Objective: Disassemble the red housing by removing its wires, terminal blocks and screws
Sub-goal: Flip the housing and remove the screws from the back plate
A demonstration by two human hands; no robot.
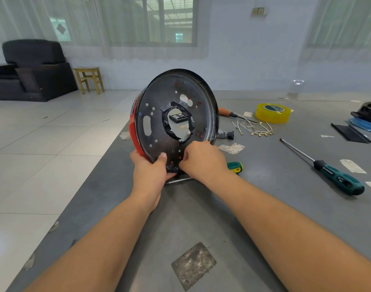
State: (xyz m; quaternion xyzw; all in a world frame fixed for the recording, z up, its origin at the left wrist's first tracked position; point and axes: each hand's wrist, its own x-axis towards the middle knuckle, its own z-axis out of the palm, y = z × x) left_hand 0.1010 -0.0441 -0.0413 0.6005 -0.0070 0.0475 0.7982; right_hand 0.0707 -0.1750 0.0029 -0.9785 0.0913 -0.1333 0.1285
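The red housing (159,106) stands on edge on the grey table, its black round underside with a large central hole facing me. My left hand (151,171) grips its lower left rim, thumb on the black plate. My right hand (201,159) is closed at the bottom edge, fingers pinching at a small black part there; what it pinches is hidden. Removed white wires with brass terminals (256,129) lie to the right. A small terminal block (226,134) sits just beside the housing.
A green-handled screwdriver (328,171) lies at right. Another one (233,167) lies partly under my right hand. An orange-handled tool (229,112), a yellow tape roll (272,113), a black strip (350,133) and a small box seen through the hole (178,118) are further back.
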